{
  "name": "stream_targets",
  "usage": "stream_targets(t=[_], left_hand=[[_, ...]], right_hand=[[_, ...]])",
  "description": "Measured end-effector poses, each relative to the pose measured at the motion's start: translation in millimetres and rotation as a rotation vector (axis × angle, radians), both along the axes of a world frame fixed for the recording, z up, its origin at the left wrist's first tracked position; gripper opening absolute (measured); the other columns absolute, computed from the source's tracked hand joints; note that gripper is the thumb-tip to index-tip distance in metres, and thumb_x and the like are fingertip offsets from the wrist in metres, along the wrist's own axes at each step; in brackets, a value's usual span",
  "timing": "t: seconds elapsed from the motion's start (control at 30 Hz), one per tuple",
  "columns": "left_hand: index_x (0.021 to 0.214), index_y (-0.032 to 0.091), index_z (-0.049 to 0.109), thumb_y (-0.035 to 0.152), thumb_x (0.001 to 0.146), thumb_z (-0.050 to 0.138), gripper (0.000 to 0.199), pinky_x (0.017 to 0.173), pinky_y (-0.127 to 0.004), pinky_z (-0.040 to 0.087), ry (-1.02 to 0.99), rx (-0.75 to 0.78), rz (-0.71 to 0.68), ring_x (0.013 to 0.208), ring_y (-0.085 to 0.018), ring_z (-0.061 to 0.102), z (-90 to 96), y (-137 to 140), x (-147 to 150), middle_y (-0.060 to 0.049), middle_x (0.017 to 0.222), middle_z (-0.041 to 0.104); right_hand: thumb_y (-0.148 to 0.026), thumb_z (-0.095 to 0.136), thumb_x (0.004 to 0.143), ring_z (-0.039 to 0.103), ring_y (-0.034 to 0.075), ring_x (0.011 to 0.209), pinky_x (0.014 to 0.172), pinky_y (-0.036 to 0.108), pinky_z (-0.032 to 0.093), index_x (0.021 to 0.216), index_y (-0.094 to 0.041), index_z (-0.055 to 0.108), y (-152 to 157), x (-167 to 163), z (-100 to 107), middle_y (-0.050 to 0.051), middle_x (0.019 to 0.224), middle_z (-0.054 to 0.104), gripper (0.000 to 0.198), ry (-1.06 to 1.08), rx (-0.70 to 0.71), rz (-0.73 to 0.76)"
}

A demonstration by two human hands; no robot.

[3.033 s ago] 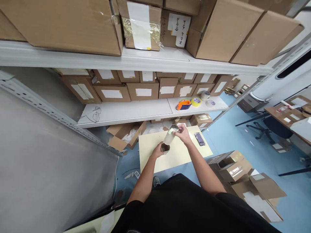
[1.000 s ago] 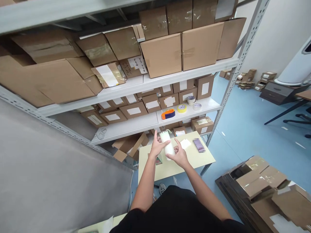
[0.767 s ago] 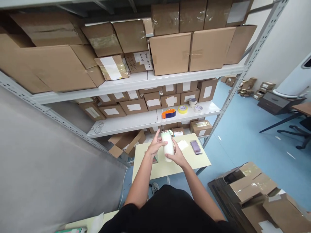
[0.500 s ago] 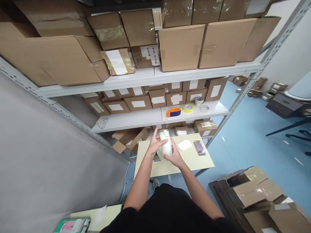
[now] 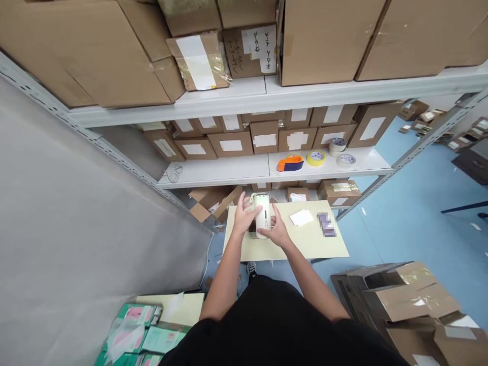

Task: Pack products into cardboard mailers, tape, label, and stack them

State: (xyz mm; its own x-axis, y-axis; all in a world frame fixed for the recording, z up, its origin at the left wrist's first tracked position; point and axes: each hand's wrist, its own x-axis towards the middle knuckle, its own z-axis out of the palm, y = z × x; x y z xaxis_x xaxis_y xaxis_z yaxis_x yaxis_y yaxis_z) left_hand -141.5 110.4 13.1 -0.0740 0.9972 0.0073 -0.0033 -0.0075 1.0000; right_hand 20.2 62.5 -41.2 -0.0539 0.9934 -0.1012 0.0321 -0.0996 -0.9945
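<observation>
A white tumbler [image 5: 263,217] with dark lettering on its side stands nearly upright between my hands, above the pale yellow table [image 5: 305,249]. A small light green loop sticks out to the left of its top. My left hand [image 5: 244,217] grips the upper left side, thumb across the front and some fingers raised. My right hand [image 5: 278,231] holds the lower right side, its thumb near the base and its fingers partly hidden behind. Under the left hand, a small green and dark item is mostly covered.
White paper [image 5: 301,217] and a blurred purple item [image 5: 327,225] lie on the table. The shelf behind holds cartons, an orange-and-blue tape dispenser [image 5: 290,163] and a yellow tape roll [image 5: 316,158]. Flattened cartons [image 5: 415,295] stand at right; green boxes [image 5: 162,339] sit at lower left.
The tumbler has been turned in my hands: the lettering now faces me and the loop shows at the left. My view has tilted down and shifted left, bringing more green boxes into sight.
</observation>
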Motion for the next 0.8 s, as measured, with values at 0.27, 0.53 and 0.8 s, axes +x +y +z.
stream_targets(t=[0.27, 0.53, 0.8], left_hand=[[0.135, 0.026, 0.063, 0.045, 0.068, 0.091, 0.075, 0.097, -0.040, 0.053, 0.534, 0.042, 0.177, 0.102, -0.027, 0.069, -11.3, 12, -9, -0.008, 0.118, 0.073], [0.133, 0.023, 0.057, 0.026, 0.065, 0.090, 0.075, 0.098, -0.040, 0.056, 0.194, -0.058, 0.175, 0.110, -0.026, 0.071, -77.0, 26, -47, -0.012, 0.128, 0.069], [0.129, 0.020, 0.054, 0.021, 0.063, 0.087, 0.074, 0.114, -0.047, 0.047, -0.040, -0.038, 0.174, 0.127, -0.028, 0.064, -133.6, 31, -57, -0.015, 0.135, 0.065]], right_hand=[[-0.033, 0.085, 0.072, 0.064, 0.033, 0.120, 0.098, 0.041, 0.052, 0.164, -0.032, 0.021, 14, -39, -14, 0.011, 0.136, 0.063, 0.112, -0.487, 0.142, -0.091], [-0.023, 0.076, 0.072, 0.066, 0.027, 0.120, 0.102, 0.044, 0.053, 0.155, -0.029, 0.041, 32, -29, -90, 0.008, 0.129, 0.069, 0.090, -0.391, 0.038, 0.034], [-0.033, 0.073, 0.079, 0.075, 0.020, 0.088, 0.083, 0.030, 0.057, 0.115, -0.023, 0.071, 46, -48, -152, 0.005, 0.107, 0.077, 0.038, -0.503, -0.278, -0.091]])
